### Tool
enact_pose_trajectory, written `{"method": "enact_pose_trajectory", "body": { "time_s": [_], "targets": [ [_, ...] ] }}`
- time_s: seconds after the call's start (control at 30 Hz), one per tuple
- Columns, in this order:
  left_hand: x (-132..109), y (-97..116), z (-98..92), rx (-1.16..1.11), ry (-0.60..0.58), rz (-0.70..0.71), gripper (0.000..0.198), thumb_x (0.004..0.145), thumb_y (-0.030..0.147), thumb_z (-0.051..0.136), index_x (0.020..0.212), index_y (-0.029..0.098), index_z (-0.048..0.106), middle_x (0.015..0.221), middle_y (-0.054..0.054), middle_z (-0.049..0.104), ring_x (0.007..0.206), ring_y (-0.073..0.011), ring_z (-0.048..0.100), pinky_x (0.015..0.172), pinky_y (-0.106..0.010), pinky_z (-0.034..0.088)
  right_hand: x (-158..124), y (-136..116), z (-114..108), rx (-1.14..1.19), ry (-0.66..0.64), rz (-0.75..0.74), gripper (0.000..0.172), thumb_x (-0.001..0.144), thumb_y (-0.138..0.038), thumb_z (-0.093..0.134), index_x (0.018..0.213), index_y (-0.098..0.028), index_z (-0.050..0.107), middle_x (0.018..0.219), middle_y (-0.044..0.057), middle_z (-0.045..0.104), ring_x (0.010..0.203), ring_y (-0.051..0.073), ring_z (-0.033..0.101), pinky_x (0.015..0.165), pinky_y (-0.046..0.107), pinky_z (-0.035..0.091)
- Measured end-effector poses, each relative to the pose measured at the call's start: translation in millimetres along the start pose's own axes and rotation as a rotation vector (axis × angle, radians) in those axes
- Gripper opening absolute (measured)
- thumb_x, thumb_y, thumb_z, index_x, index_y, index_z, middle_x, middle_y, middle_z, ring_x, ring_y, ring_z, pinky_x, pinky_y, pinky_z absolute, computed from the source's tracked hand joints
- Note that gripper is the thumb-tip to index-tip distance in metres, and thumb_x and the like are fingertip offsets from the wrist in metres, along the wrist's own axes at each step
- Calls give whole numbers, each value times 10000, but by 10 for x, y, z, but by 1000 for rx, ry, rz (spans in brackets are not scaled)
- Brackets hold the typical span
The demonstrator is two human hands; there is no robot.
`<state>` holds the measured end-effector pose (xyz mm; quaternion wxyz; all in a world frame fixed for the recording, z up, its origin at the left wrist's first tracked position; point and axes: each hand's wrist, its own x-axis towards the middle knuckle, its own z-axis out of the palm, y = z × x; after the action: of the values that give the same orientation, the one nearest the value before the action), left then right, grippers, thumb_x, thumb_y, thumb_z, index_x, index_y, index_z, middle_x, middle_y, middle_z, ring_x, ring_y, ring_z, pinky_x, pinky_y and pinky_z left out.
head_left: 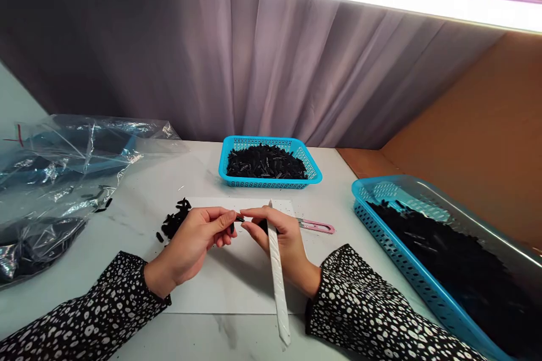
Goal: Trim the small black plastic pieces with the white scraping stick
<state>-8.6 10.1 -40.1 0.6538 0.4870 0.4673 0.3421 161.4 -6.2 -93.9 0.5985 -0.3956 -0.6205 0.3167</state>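
My left hand [195, 240] and my right hand [283, 242] meet over a white paper sheet [237, 287] on the table. Together their fingertips pinch a small black piece [239, 218]. My right hand also holds a long white stick-like tool [277, 282] that runs back over the wrist toward me. A small heap of black pieces [173, 221] lies at the sheet's left edge, just beyond my left hand.
A small blue basket [309, 166] of black pieces stands at the back centre. A larger blue basket [381, 231] with black pieces sits at the right. Pink snips [318, 227] lie right of my hands. Clear plastic bags [59, 180] cover the left. Brown cardboard stands behind right.
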Motion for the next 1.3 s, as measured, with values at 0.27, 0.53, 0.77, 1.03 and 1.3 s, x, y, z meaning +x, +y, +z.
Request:
{"method": "enact_pose_trajectory", "body": {
  "time_s": [0.27,0.53,0.77,1.03,1.3],
  "targets": [
    [-25,8,-5,85,-19,98,369,741,526,778,699,160,756,633,-16,619,570,-116,459,533,-258,335,-11,-12,-9,-25,23,-34,114,863,-209,704,894,-267,797,671,13,716,548,169,576,578,331,488],
    [16,-5,-6,37,-17,137,311,726,468,823,783,170,758,665,-20,683,605,-138,551,559,-265,412,-16,-30,-2,95,42,129,53,846,-263,717,844,-232,760,650,3,673,544,145,551,538,294,439],
    [56,-10,-36,-46,115,93,456,632,565,883,688,159,682,628,1,664,577,-105,546,565,-243,410,14,-62,16,518,-28,481,354,808,-503,754,720,-197,598,546,-58,537,376,39,254,371,212,169],
    [57,-19,-55,-147,125,79,421,611,490,927,751,164,701,694,-7,713,649,-102,601,628,-220,455,39,-132,12,609,1,543,381,763,-473,804,686,-183,568,563,-55,557,386,21,261,383,190,152],
    [47,-2,-56,-106,102,88,278,688,388,882,824,179,758,724,8,700,635,-88,561,598,-210,432,12,-122,10,615,0,526,345,793,-440,799,712,-178,589,567,-56,564,391,18,284,390,187,170]
  ]
}}
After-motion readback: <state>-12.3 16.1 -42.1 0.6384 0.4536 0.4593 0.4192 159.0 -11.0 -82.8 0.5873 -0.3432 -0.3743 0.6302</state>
